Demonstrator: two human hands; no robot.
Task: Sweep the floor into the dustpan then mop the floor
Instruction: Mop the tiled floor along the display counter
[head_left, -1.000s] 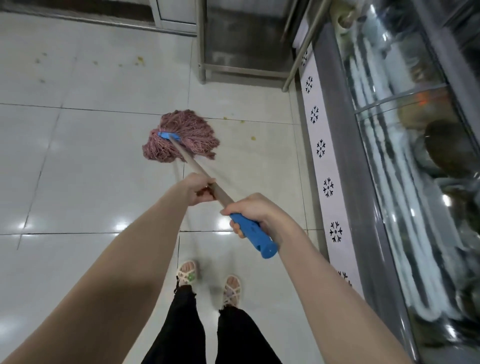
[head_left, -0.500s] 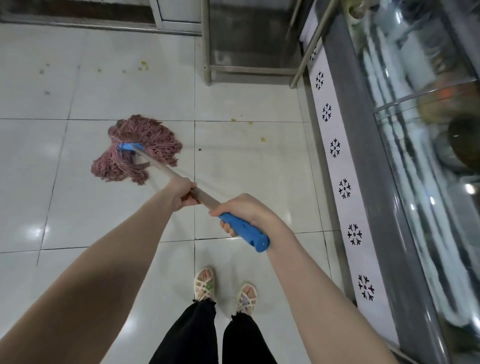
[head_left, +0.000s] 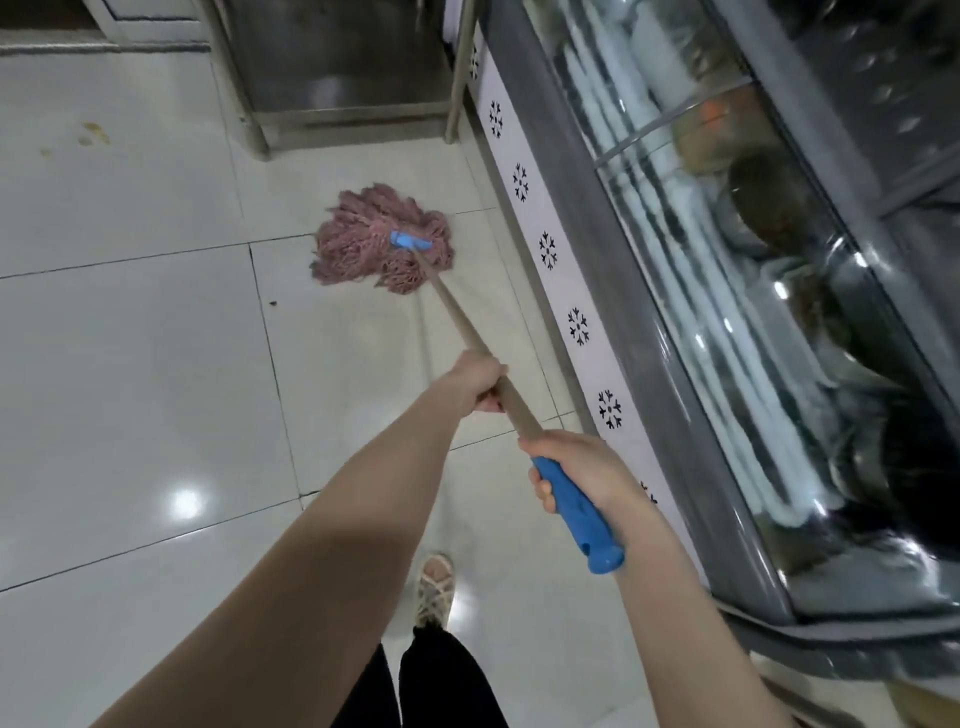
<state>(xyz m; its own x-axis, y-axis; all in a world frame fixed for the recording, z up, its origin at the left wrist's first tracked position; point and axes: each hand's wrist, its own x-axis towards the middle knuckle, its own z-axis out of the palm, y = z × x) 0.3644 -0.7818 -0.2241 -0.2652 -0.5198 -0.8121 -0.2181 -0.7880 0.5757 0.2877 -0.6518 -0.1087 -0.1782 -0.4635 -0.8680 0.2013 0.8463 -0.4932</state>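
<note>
Fingers (head_left: 540, 488) of left hand (head_left: 475, 382) and right hand (head_left: 576, 467) wrapped the mop (head_left: 450, 306), spaced apart for leverage, head at eleven o'clock.

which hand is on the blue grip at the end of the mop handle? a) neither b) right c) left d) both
b: the right hand wraps round the blue grip, while the left hand holds the bare mop handle ahead of it.
</note>
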